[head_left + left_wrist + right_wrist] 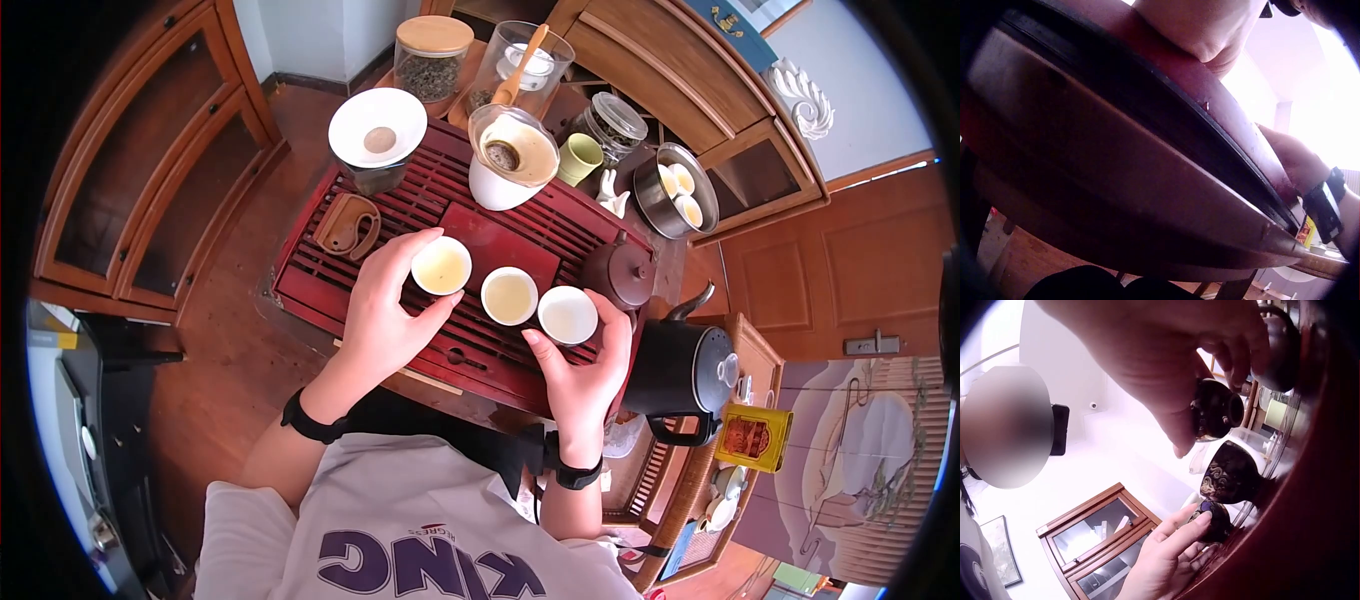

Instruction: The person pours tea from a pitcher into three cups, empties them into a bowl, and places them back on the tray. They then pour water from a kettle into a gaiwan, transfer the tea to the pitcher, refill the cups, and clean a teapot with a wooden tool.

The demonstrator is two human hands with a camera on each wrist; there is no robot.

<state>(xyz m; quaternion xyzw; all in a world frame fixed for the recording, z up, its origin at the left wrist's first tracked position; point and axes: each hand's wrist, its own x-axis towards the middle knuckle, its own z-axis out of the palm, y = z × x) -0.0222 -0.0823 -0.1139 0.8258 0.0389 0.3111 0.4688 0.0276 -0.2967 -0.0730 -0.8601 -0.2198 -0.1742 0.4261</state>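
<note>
Three small teacups form a row on the dark red slatted tea tray (420,190). My left hand (380,310) grips the left teacup (441,266), which holds pale yellow tea, between thumb and fingers. Beside it stands the middle teacup (508,297), with similar tea and no hand on it. My right hand (588,380) pinches the right teacup (568,315), whose inside looks whiter. In the right wrist view this teacup (1215,411) is raised and tilted, its foot showing; the middle teacup (1230,474) has a dark, patterned outside. The left wrist view shows mostly the tray's side.
A brown clay teapot (618,272) and black kettle (685,370) stand at the right. Behind are a white pitcher with a strainer (512,160), a white-rimmed bowl-shaped vessel (378,128), a lidded tea jar (432,60) and a steel pot (680,190). A wooden holder (347,226) lies on the left.
</note>
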